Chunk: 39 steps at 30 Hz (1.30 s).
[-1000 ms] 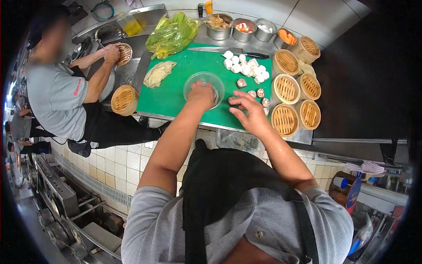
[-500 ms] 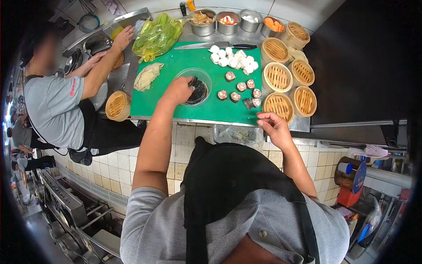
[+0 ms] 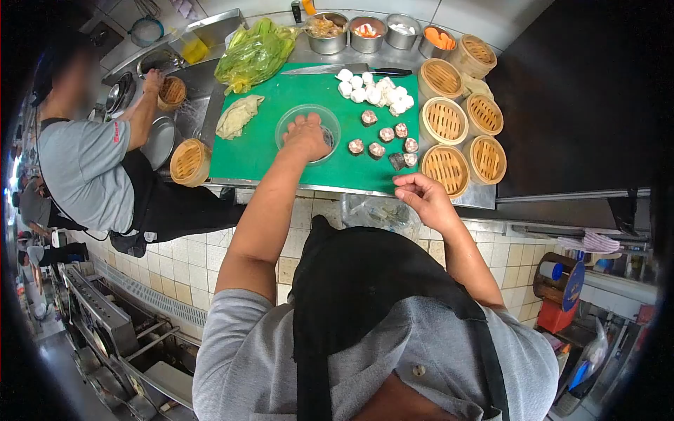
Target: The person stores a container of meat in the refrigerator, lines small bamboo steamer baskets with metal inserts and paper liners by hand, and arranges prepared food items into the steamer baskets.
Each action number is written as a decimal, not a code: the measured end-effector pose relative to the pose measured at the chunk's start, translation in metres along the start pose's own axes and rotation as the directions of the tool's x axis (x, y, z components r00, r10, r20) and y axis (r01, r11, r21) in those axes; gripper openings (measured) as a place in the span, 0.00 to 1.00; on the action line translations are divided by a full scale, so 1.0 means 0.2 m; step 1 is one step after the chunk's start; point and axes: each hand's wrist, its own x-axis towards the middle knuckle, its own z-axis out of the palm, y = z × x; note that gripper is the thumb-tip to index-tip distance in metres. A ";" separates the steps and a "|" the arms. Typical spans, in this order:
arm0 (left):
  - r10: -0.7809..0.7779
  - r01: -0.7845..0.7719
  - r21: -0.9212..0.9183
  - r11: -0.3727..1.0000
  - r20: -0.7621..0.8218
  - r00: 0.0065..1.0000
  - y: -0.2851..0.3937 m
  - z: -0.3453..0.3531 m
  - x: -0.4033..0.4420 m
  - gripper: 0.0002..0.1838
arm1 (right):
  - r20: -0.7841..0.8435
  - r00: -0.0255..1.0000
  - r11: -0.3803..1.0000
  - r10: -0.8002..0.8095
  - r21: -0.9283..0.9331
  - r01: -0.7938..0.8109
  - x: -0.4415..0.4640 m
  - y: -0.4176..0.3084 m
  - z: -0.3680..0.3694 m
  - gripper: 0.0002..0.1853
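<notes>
My left hand (image 3: 307, 140) reaches into a clear round bowl (image 3: 279, 131) on the green cutting board (image 3: 246, 158). Its fingers curl downward, and what they hold is hidden beneath the hand. A little dark material shows beside it. My right hand (image 3: 426, 199) hovers at the board's front edge, thumb and fingers apart, with nothing visible between them. Closest to it are several small dark-wrapped rolls with pale pinkish filling (image 3: 377, 150). One dark piece (image 3: 397, 161) lies beside the front roll. White balls (image 3: 375, 91) are clustered behind the rolls.
Bamboo steamers (image 3: 445, 121) stand along the right. Metal tins (image 3: 328, 38) line the back, near a knife (image 3: 326, 69) and bagged greens (image 3: 258, 52). A crumpled cloth (image 3: 239, 116) lies on the left. Another person (image 3: 88, 168) works at the sink, holding a steamer (image 3: 172, 92).
My left hand has moved deeper into the bowl, and the black contents are now mostly covered. My right hand has shifted slightly left. The other person's hands have moved down around a steamer.
</notes>
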 end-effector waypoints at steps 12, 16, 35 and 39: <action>0.050 -0.059 0.165 0.985 0.057 0.997 -0.02 -0.03 0.09 0.46 | -0.059 0.997 0.998 0.056 0.000 -0.056 -0.10 0.09 -0.05 0.11; 0.042 -0.060 0.149 0.987 0.126 0.991 -0.03 -0.06 0.09 0.45 | -0.062 0.997 0.999 0.051 -0.002 -0.051 -0.11 0.11 -0.05 0.11; 0.055 -0.169 -0.973 -0.156 -0.179 0.982 0.02 -0.16 -0.42 0.09 | -0.028 0.999 0.988 -0.022 0.149 0.026 -0.03 -0.06 0.02 0.17; 0.284 -0.068 -0.974 -0.217 -0.130 0.950 0.16 0.11 -0.50 0.11 | 0.060 0.996 0.944 -0.071 0.327 0.047 0.04 -0.17 0.09 0.18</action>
